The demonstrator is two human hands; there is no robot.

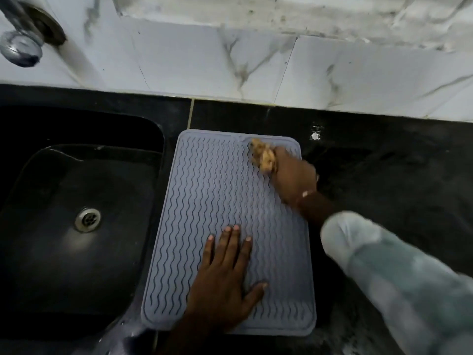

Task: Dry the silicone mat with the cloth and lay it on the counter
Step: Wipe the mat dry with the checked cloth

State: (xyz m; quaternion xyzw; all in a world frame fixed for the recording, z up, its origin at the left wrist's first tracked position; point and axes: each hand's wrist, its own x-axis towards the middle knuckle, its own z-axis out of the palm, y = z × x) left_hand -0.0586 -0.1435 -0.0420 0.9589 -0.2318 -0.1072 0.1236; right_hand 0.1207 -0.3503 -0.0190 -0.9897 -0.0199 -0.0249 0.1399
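A grey silicone mat (204,201) with wavy ridges lies flat on the black counter (384,180), just right of the sink. My left hand (225,280) rests palm down on the mat's near half, fingers spread. My right hand (294,180) is at the mat's far right corner, closed around a crumpled tan cloth (262,156) that presses on the mat's surface. A pale sleeve covers my right forearm.
A black sink (38,239) with a metal drain (87,219) lies left of the mat. A metal tap (21,44) sticks out of the white marble-patterned wall tiles (256,60) behind the counter. Wet spots glint on the counter at the back right.
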